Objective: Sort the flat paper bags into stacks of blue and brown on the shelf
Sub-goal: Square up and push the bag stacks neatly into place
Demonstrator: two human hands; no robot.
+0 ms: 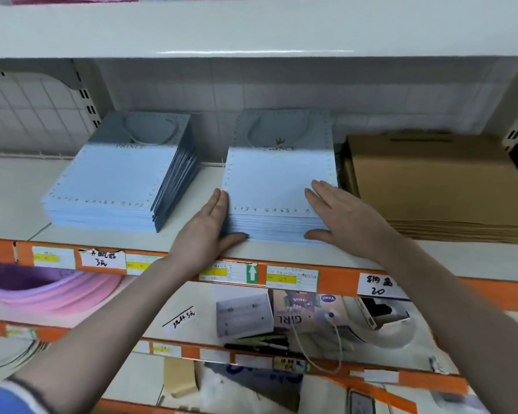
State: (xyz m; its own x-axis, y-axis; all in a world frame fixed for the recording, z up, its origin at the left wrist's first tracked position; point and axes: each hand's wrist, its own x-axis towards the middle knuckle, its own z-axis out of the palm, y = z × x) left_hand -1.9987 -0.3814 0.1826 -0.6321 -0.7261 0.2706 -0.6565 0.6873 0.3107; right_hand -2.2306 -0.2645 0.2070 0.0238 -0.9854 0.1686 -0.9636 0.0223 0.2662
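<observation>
Squaring-up step: the middle blue stack [277, 192] sits on the shelf [281, 253], between a second blue stack [117, 180] and the brown stack [440, 180]. The left hand [211, 225] presses flat against its left edge; the right hand [341, 216] lies spread on top, thumb at the front edge. Next move likely calls for even inward pressure.

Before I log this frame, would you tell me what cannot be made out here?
- Head view: the count of bags in the middle blue stack; left hand and right hand cover its front corners.
- Brown stack: cut off by the right edge.
- Price labels: print too small and blurred.
- Left blue stack: only the lettering PRINCE is readable.
</observation>
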